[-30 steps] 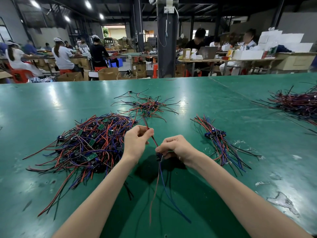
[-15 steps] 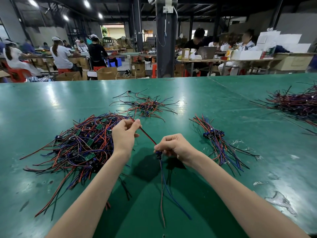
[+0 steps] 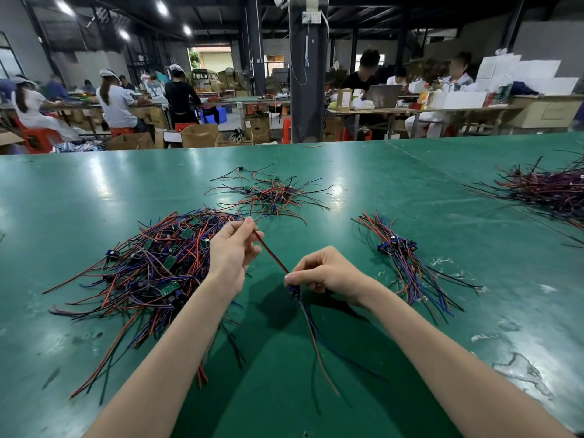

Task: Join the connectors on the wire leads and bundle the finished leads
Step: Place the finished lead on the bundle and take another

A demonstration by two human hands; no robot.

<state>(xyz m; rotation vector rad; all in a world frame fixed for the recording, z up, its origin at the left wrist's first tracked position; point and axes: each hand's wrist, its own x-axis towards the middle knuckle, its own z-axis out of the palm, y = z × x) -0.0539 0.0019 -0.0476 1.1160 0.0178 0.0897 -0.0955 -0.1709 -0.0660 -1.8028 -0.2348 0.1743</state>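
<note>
The left hand [image 3: 232,251] pinches a thin red-and-black wire lead [image 3: 270,256] by its far end. The right hand [image 3: 325,273] grips that lead's small blue connector [image 3: 294,290], tails dangling over the green tabletop [image 3: 379,191]. It looks early in the job to me: a small aligned group of leads [image 3: 401,257] lies to the right, and a large tangled heap of leads [image 3: 151,267] waits on the left.

- 1 view: a wide-angle camera worn on the person's head, above the near edge of the glossy green flat worktable [image 3: 94,197].
- It faces forward and down across that table, close enough that the left hand [image 3: 232,251] and right hand [image 3: 325,273] sit mid-frame.
- Past the table's far edge, the dim workshop hall [image 3: 410,42] shows.
</note>
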